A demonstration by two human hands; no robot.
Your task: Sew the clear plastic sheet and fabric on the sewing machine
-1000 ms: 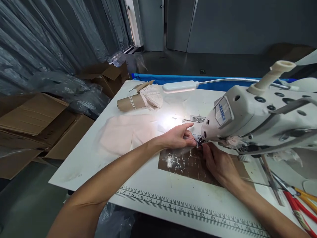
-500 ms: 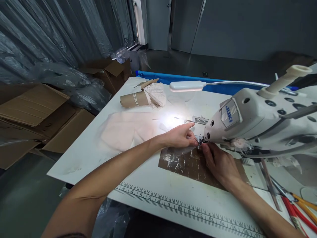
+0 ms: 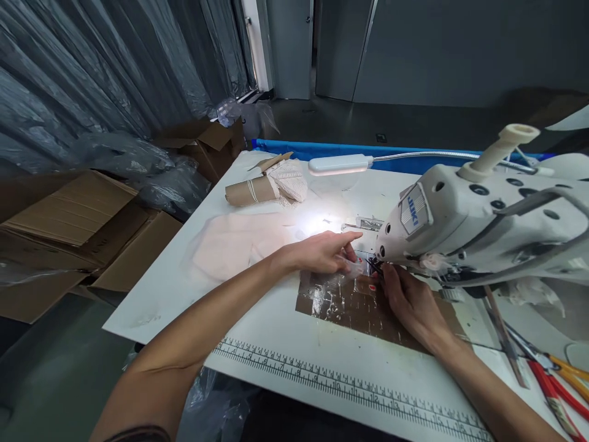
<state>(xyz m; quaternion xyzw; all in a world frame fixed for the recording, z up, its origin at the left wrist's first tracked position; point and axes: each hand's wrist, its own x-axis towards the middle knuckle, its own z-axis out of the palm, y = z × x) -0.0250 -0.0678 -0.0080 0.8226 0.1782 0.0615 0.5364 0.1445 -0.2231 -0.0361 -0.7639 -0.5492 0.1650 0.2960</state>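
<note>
Beside the needle area of a white sewing machine (image 3: 442, 215), my left hand (image 3: 324, 253) has its index finger stretched out and its other fingers curled on a thin translucent piece (image 3: 353, 267) with small red marks. My right hand (image 3: 411, 301) is closed around a thin dark pointed tool (image 3: 374, 266). The tool's tip points left, close to the translucent piece; its full shape is hidden by my fingers. Under both hands lies a worn brown sheet (image 3: 340, 307) on the white table (image 3: 276, 331).
A lit lamp (image 3: 340, 164) hangs over the table. Pale pink fabric (image 3: 234, 242) and a tied brown roll (image 3: 251, 191) lie to the left. Scissors with red handles (image 3: 552, 393) and orange-handled ones (image 3: 570, 371) sit at the right. Open cardboard boxes (image 3: 69, 215) stand beyond the left edge.
My left hand has drawn slightly left, away from the needle area. Red marks on the translucent piece and the dark tool now show more plainly. The camera view has shifted a little.
</note>
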